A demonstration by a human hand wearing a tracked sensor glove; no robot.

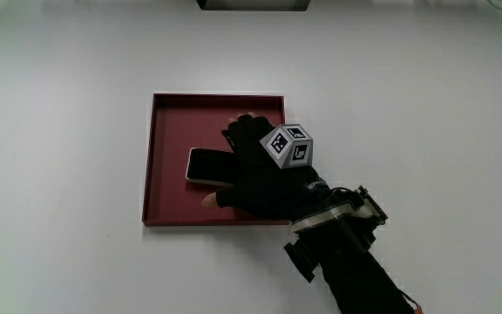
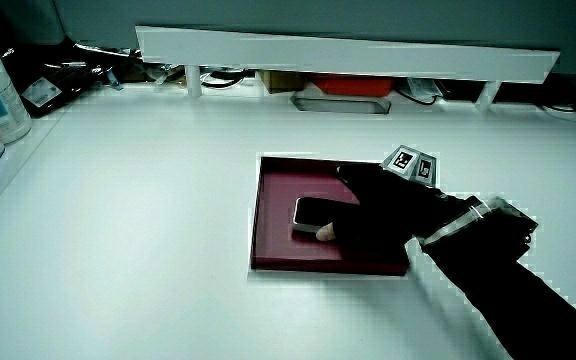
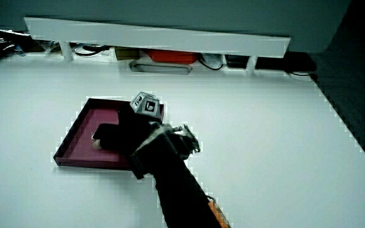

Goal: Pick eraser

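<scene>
Looking down on a white bench [image 1: 59,131], found a dark red tray [image 1: 149,166] set well in from every bench edge, with bare surface open on all sides of it. Noted plenty of free room between the tray and the low white partition [image 2: 348,55] in both side views, and as much again between the tray and the person's edge of the bench. Saw a low raised rim all round the tray, square and unbroken, standing only a little above its floor. Found the eraser [image 1: 200,166] lying flat on the tray floor, pale with a dark face, nearer the person's rim than the rim toward the partition, and apart from every rim. Made out bare tray floor between the eraser and the rim toward the partition.

Found the hands [image 1: 264,179] in a black glove, palm down, low over the tray and covering one end of the eraser, the other end left showing. Saw the same in a side view [image 2: 383,215], with the eraser [image 2: 308,212] showing from under the glove. Could not tell whether the hands had closed on the eraser or only rested over it. Spotted the small patterned cube [image 1: 288,144] riding on the back of the glove, tilted. Traced the forearm [image 1: 356,270] slanting back across the tray's near corner toward the person, with a pale strap and small fittings at the wrist [image 1: 342,214].
</scene>
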